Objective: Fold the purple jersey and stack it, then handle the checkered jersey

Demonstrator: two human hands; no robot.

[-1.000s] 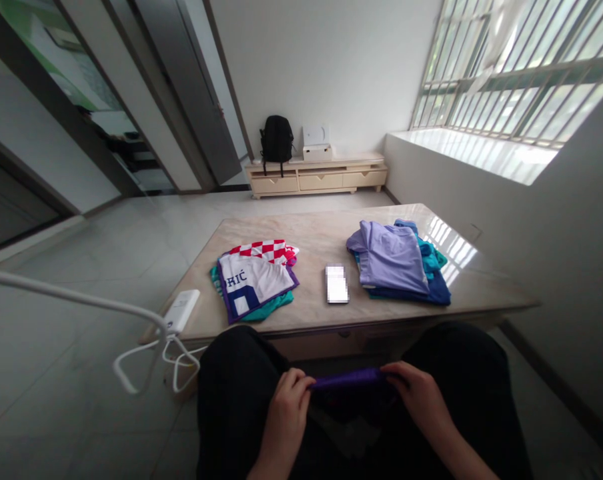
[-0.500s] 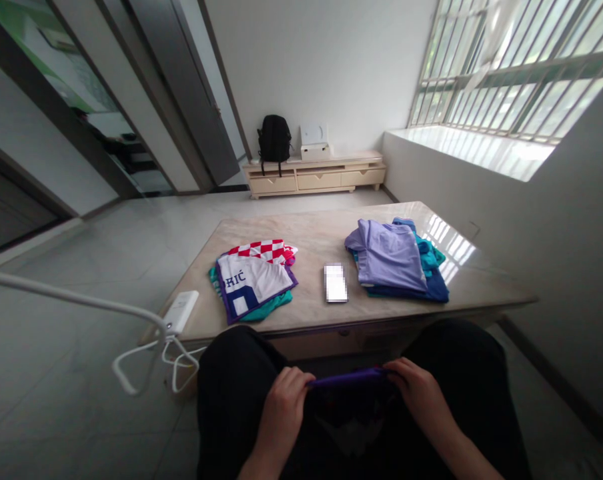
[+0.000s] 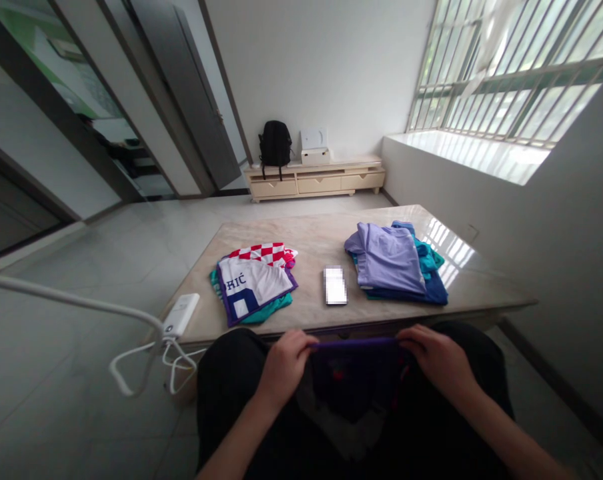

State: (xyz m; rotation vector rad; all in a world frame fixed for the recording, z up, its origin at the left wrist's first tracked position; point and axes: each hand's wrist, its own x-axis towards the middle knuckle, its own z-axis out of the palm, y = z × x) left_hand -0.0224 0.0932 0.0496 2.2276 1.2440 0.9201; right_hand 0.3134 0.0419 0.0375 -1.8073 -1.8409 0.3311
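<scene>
My left hand [image 3: 287, 365] pinches one end of a dark purple garment [image 3: 354, 373], and my right hand [image 3: 434, 353] grips the other end. Its top edge is stretched nearly straight between them, while the rest hangs down in shadow over my lap. A small red mark shows on the dark cloth. Beyond my hands on the table lies a pile of folded jerseys [image 3: 256, 283], with white, red-checked and teal cloth. Farther right is a second pile of clothes [image 3: 389, 260], lavender on top with blue and teal beneath.
A phone [image 3: 335, 285] with a blurred-out screen lies between the piles on the marble-look table [image 3: 311, 233]. At the left table edge are a white power strip [image 3: 181, 315] and cables. A pale curved bar [image 3: 81, 293] crosses the left side. A backpack [image 3: 275, 143] stands on the far cabinet [image 3: 319, 183].
Both hands have risen toward the table edge, lifting the purple garment. They are slightly farther apart, and more of the hanging cloth shows. The piles have not moved.
</scene>
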